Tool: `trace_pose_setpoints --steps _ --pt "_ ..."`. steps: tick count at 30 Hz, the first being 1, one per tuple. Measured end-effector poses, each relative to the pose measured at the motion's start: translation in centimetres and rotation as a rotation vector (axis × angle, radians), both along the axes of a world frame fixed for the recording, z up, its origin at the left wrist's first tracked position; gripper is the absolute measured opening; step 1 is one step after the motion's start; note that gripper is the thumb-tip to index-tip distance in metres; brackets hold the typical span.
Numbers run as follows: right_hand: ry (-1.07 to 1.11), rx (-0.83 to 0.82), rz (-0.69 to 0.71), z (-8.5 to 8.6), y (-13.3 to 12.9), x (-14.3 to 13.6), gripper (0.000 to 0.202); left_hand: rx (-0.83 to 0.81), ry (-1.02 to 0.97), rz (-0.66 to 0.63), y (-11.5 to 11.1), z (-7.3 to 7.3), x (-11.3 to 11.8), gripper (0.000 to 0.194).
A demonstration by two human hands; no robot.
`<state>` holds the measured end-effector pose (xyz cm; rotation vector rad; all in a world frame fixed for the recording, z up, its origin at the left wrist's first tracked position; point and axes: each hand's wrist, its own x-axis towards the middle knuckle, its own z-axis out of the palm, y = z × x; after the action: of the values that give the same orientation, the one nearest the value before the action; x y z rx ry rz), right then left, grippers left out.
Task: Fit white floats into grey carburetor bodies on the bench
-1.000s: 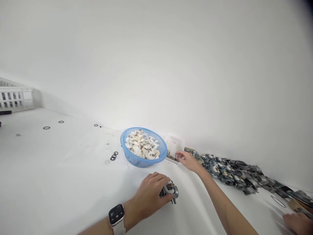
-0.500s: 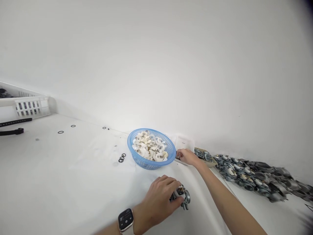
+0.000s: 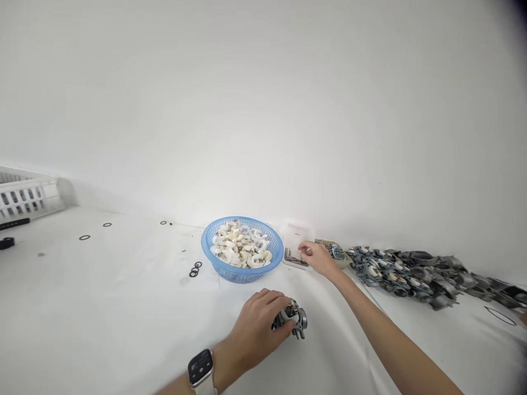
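Observation:
My left hand (image 3: 262, 323) is wrapped round a grey metal carburetor (image 3: 302, 318) with a white plastic part on it, resting low over the white table. Part of the carburetor is hidden by the fingers. My right hand (image 3: 319, 257) reaches out to a small white tray (image 3: 295, 236), thumb and fingertips pinched together over its right side. Whatever is between those fingertips is too small to make out. Thin metal pins (image 3: 293, 259) lie along the tray's near edge. Left of the tray stands a blue basket (image 3: 209, 262) full of white plastic floats (image 3: 242, 244).
Several carburetors (image 3: 395, 271) are heaped at right, beside a box (image 3: 342, 262) of metal parts against the wall. Black rubber rings (image 3: 194, 271) lie left of the basket. A white slotted crate (image 3: 49, 192) and black straps (image 3: 14, 224) are at far left.
My right hand has shifted right and up from the pins, uncovering them. The left hand still holds the carburetor. The whole view has swung slightly to the right.

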<state>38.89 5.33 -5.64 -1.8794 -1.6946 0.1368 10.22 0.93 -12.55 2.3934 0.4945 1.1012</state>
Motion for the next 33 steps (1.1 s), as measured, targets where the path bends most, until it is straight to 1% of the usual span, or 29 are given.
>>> trace_pose_setpoints --steps 2,4,6,8,9,11,15,22,25,29,33 --pt "0.113 0.002 0.039 0.1 -1.3 -0.9 0.018 0.008 -0.020 -0.003 0.1 0.0 0.0 0.026" --pt "0.227 -0.019 0.100 -0.1 -3.4 -2.2 0.020 0.009 -0.033 -0.006 0.1 0.1 0.1 0.026" --pt "0.351 -0.065 0.174 -0.6 -5.9 -3.6 0.022 0.006 -0.036 -0.009 0.1 0.2 0.0 0.026" --pt "0.527 -0.105 0.241 -1.4 -8.2 -5.0 0.021 -0.003 -0.027 -0.013 -0.1 0.4 0.0 0.026" --pt "0.617 -0.108 0.253 -1.8 -9.1 -5.7 0.019 -0.007 -0.018 -0.017 -0.1 0.5 -0.1 0.025" --pt "0.746 -0.078 0.235 -2.4 -10.2 -6.8 0.017 -0.012 -0.004 -0.022 -0.3 0.6 -0.2 0.025" --pt "0.797 -0.019 0.171 -3.0 -10.4 -7.8 0.018 -0.013 0.018 -0.018 -0.4 0.9 -0.3 0.024" --pt "0.906 -0.050 0.166 -3.2 -10.6 -8.3 0.018 -0.074 0.105 -0.042 0.0 1.5 -0.4 0.023" --pt "0.942 -0.066 0.176 -3.2 -10.8 -8.7 0.017 -0.122 0.151 -0.056 0.3 2.1 -0.4 0.026" --pt "0.972 -0.036 0.123 -3.0 -10.8 -9.2 0.017 -0.183 0.191 -0.058 0.2 3.0 -0.3 0.029" --pt "1.040 -0.087 0.134 -2.8 -11.0 -9.3 0.015 -0.226 0.185 -0.057 -0.3 3.6 -0.2 0.028"
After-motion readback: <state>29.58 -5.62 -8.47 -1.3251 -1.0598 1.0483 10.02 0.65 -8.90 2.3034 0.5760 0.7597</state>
